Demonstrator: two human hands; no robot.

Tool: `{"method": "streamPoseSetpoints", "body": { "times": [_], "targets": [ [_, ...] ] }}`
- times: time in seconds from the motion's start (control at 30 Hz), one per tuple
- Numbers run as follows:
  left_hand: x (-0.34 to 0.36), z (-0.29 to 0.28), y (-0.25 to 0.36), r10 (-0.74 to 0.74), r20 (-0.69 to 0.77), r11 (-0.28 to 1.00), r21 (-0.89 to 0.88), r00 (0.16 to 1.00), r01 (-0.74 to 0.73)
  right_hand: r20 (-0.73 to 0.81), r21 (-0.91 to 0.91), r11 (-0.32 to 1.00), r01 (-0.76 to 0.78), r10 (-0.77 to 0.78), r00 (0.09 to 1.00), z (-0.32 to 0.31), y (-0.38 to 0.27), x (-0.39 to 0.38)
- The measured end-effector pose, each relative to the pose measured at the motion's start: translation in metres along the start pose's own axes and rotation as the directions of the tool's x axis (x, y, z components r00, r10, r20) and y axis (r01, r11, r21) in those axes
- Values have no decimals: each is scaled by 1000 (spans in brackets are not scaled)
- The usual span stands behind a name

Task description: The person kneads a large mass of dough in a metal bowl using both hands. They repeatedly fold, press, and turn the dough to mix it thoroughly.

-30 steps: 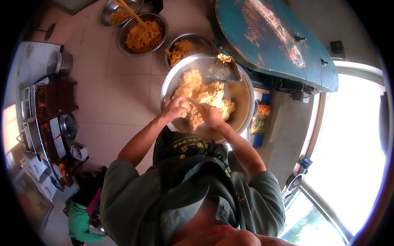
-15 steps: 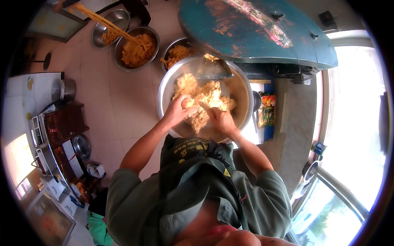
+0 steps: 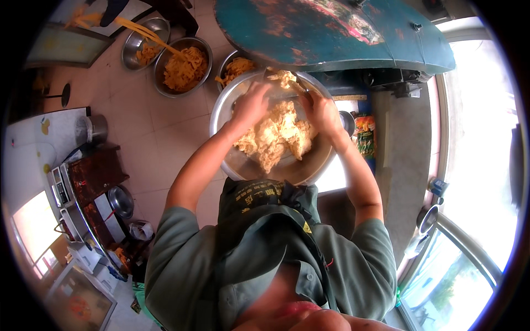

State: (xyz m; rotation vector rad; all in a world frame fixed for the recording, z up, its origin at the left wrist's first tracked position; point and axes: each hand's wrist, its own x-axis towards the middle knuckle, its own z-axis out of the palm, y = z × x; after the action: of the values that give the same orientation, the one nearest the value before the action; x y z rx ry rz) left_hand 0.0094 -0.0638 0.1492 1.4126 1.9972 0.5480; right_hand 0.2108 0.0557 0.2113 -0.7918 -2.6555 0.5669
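Crumbly yellow dough [image 3: 279, 129] lies in lumps in a large metal basin [image 3: 218, 118] in front of me. Above the basin's far side, under the teal machine housing [image 3: 331, 38], more dough [image 3: 283, 77] sits at a dark metal opening. My left hand [image 3: 253, 107] reaches over the basin's far left, near that opening; its fingers are smeared by motion. My right hand [image 3: 323, 113] is at the opening's right side, its fingers curled in. What they hold there is hidden.
Bowls of flat orange noodles [image 3: 186, 69] stand on the floor at the far left. A dark-sleeved arm [image 3: 113, 11] of another person is beside long noodle strands [image 3: 141, 30]. A brown cabinet [image 3: 99, 171] stands left; a grey counter [image 3: 407, 149] and bright window lie right.
Both my hands have left the dough in the basin and moved away from me, to either side of the machine's opening. The other person's noodle strands have shifted slightly.
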Motion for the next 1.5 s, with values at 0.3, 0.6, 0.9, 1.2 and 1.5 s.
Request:
{"method": "streamPoseSetpoints", "body": {
  "times": [0.3, 0.6, 0.9, 1.2, 1.5],
  "targets": [
    [-51, 137, -84, 203, -41, 979, 6, 978, -203, 455, -304, 935, -182, 310, 835, 52, -6, 57],
    [-65, 148, -70, 205, -230, 975, -42, 951, -220, 268, -253, 923, -289, 354, 896, 67, 30, 67],
    [-50, 149, -68, -165, 104, 898, -395, 981, 193, 208, -204, 961, -186, 228, 951, 69, 1, 66],
    [-80, 129, -70, -124, -153, 874, -485, 980, 35, 220, -251, 962, -111, 168, 961, 33, -29, 61],
    [-103, 129, -73, -173, -209, 625, -779, 962, -57, 184, -196, 979, -47, 84, 979, 36, -32, 63]
  ]
}}
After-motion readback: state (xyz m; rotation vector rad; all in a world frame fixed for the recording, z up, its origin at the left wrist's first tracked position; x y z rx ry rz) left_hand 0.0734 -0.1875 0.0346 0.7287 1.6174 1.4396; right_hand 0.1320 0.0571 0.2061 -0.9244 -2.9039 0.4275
